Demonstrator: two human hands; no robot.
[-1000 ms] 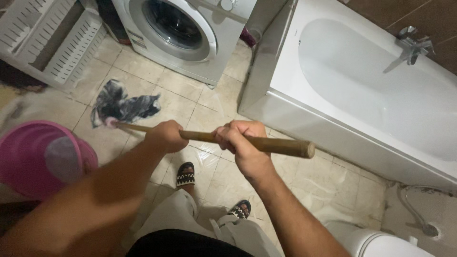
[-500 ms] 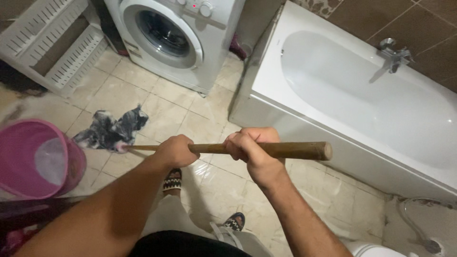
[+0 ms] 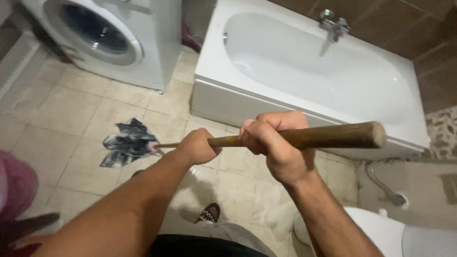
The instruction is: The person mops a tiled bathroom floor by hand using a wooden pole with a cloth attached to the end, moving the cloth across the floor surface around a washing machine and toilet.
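Note:
Both my hands grip a wooden mop handle (image 3: 328, 135) that runs from right to left across the view. My left hand (image 3: 197, 146) holds it further down the shaft, my right hand (image 3: 276, 143) closer to the thick top end. The grey-black mop head (image 3: 127, 143) lies flat on the wet beige tile floor (image 3: 71, 114), left of my hands. One sandalled foot (image 3: 208, 214) shows below my arms.
A white washing machine (image 3: 143, 57) stands at the upper left. A white bathtub (image 3: 309, 71) with a metal tap (image 3: 333, 24) fills the top right. A pink bucket (image 3: 16, 185) sits at the left edge. A white toilet (image 3: 381, 233) and a hose (image 3: 381, 185) are at the lower right.
The view has swung right and lifted, so the bucket slid to the left edge. The mop head moved along the tiles toward the tub side while both hands kept their grip.

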